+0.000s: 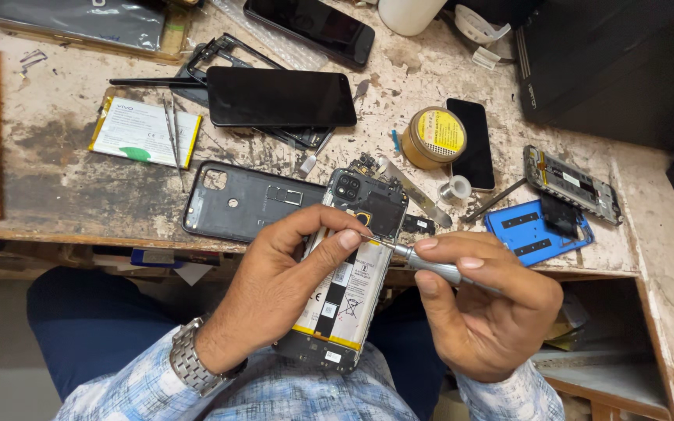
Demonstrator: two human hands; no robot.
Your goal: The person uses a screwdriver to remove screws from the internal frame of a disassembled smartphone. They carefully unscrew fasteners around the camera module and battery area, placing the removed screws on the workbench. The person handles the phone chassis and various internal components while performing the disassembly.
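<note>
Metal screwdriver (431,266) pinched in right hand (487,304) fingers, tip on opened phone (345,281) at frame centre. Left hand (274,288) fingers wrap the phone, thumb beside the tip. Black back cover (251,204) lies on table (64,187) just behind.

2 hands (274,288) (485,304), 1 screwdriver (431,265), 1 opened phone (349,273), 3 dark-screen phones (278,96) (310,27) (473,140), 1 back cover (247,203), 1 loose battery (142,129), 1 round tin (433,136), 1 blue mat (528,234).
</note>
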